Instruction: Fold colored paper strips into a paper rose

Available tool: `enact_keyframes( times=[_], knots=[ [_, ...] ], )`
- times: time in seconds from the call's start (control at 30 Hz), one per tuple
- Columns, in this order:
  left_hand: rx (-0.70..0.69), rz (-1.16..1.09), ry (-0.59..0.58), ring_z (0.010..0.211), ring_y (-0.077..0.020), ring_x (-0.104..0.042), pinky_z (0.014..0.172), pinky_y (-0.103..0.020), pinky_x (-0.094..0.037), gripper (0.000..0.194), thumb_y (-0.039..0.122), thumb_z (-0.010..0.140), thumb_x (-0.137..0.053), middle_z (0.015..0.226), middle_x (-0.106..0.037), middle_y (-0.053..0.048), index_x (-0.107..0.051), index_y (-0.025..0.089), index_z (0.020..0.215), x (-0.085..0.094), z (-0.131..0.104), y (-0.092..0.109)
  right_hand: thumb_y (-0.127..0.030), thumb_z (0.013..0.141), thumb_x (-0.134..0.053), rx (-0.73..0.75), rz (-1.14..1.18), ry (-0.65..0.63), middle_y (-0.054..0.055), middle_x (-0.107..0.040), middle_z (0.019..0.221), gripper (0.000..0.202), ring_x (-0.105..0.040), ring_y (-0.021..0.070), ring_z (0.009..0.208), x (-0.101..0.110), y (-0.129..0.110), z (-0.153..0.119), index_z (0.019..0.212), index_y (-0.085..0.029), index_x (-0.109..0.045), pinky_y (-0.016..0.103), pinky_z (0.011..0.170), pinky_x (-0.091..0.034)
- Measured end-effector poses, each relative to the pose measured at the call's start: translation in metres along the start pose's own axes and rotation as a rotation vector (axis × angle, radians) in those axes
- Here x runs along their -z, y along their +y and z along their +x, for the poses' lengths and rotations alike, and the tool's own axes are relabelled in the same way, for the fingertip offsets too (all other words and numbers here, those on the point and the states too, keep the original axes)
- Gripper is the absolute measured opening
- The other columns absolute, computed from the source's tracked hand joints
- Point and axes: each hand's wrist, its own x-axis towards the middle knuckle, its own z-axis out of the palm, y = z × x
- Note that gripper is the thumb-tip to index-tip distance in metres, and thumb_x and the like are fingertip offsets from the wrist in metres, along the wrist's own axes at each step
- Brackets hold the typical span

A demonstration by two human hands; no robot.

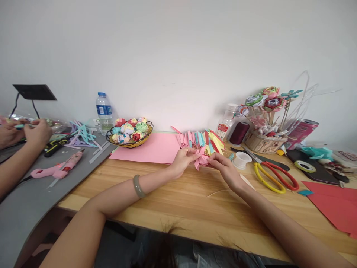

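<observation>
Between my two hands, just above the wooden table, is a pink folded-paper flower. My left hand, with a bangle on the wrist, pinches its left side. On the right side the fingers of my right hand are closed on it too. Right behind the flower lies a row of folded paper strips in pink, blue, yellow and red. A sheet of pink paper lies flat behind my left hand. To the right of my right hand stands a white spool.
A basket of paper flowers and a water bottle stand left. Scissors, dark thread, a flower planter and red paper are right. At far left, another person's hands work near a pink glue gun.
</observation>
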Motion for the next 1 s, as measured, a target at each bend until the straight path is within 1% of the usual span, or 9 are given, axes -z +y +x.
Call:
enact_keyframes(
  times=[0.27, 0.37, 0.47, 0.53, 0.63, 0.7, 0.8, 0.9, 1.0],
  knots=[
    [0.047, -0.108, -0.025, 0.062, -0.0091, -0.055, 0.064, -0.025, -0.045, 0.030, 0.026, 0.058, -0.072, 0.066, -0.056, 0.001, -0.052, 0.011, 0.073, 0.005, 0.002, -0.001, -0.038, 0.079, -0.050, 0.072, -0.045, 0.028, -0.002, -0.049, 0.069, 0.021, -0.049, 0.0134, 0.069, -0.002, -0.001, -0.003, 0.069, -0.019, -0.048, 0.030, 0.069, -0.041],
    [0.041, -0.202, -0.024, 0.065, -0.0110, -0.058, 0.067, -0.027, -0.046, 0.030, 0.026, 0.059, -0.073, 0.070, -0.058, 0.000, -0.051, 0.012, 0.075, 0.011, 0.006, 0.001, -0.038, 0.079, -0.048, 0.069, 0.057, 0.158, -0.003, -0.047, 0.064, 0.020, -0.050, 0.0125, 0.064, 0.002, -0.003, -0.004, 0.069, -0.020, -0.046, 0.030, 0.068, -0.045],
    [0.082, -0.238, -0.114, 0.064, -0.0111, -0.058, 0.064, -0.026, -0.046, 0.027, 0.025, 0.061, -0.072, 0.070, -0.058, -0.001, -0.053, 0.012, 0.076, 0.014, 0.008, 0.003, -0.041, 0.077, -0.052, 0.062, 0.067, 0.265, -0.003, -0.049, 0.068, 0.020, -0.050, 0.0116, 0.064, 0.007, -0.006, -0.003, 0.076, -0.021, -0.050, 0.028, 0.065, -0.046],
    [0.124, -0.249, -0.159, 0.062, -0.0095, -0.056, 0.063, -0.026, -0.046, 0.024, 0.023, 0.063, -0.070, 0.068, -0.057, 0.000, -0.053, 0.011, 0.075, 0.012, 0.007, 0.003, -0.044, 0.076, -0.053, 0.068, 0.011, 0.212, 0.000, -0.054, 0.080, 0.025, -0.053, 0.0136, 0.073, 0.008, -0.008, -0.001, 0.086, -0.022, -0.055, 0.028, 0.067, -0.046],
    [0.164, -0.262, -0.165, 0.062, -0.0084, -0.055, 0.065, -0.025, -0.045, 0.022, 0.022, 0.064, -0.070, 0.068, -0.056, 0.000, -0.053, 0.011, 0.073, 0.008, 0.004, 0.001, -0.045, 0.077, -0.052, 0.101, -0.088, 0.070, 0.004, -0.061, 0.094, 0.031, -0.055, 0.0173, 0.086, 0.005, -0.010, -0.001, 0.095, -0.021, -0.059, 0.029, 0.074, -0.045],
    [0.187, -0.243, -0.181, 0.064, -0.0088, -0.055, 0.067, -0.025, -0.045, 0.022, 0.022, 0.064, -0.070, 0.069, -0.057, 0.000, -0.052, 0.011, 0.072, 0.006, 0.002, -0.001, -0.045, 0.078, -0.052, 0.113, -0.139, 0.033, 0.004, -0.064, 0.091, 0.031, -0.057, 0.0176, 0.084, 0.003, -0.009, -0.002, 0.092, -0.020, -0.061, 0.030, 0.074, -0.045],
    [0.216, -0.136, -0.239, 0.065, -0.0095, -0.056, 0.070, -0.027, -0.045, 0.022, 0.023, 0.065, -0.068, 0.069, -0.057, -0.001, -0.052, 0.011, 0.075, 0.006, 0.000, -0.005, -0.047, 0.075, -0.055, 0.097, -0.191, 0.053, 0.004, -0.065, 0.079, 0.032, -0.058, 0.0159, 0.070, 0.002, -0.007, -0.003, 0.083, -0.017, -0.062, 0.027, 0.062, -0.046],
    [0.102, 0.058, -0.210, 0.076, -0.0118, -0.058, 0.075, -0.029, -0.045, 0.022, 0.018, 0.067, -0.065, 0.083, -0.059, -0.004, -0.053, 0.012, 0.083, 0.005, -0.002, -0.007, -0.046, 0.073, -0.058, 0.112, -0.237, 0.068, 0.004, -0.065, 0.074, 0.032, -0.058, 0.0148, 0.063, 0.002, -0.004, -0.004, 0.082, -0.016, -0.061, 0.025, 0.055, -0.046],
    [-0.199, 0.315, -0.104, 0.094, -0.0152, -0.055, 0.084, -0.031, -0.043, 0.026, 0.014, 0.068, -0.063, 0.101, -0.058, -0.007, -0.055, 0.015, 0.093, 0.004, -0.004, -0.005, -0.044, 0.075, -0.057, 0.169, -0.325, 0.118, 0.005, -0.068, 0.075, 0.030, -0.060, 0.0159, 0.062, 0.002, -0.003, -0.006, 0.083, -0.016, -0.063, 0.027, 0.056, -0.047]
  ],
)
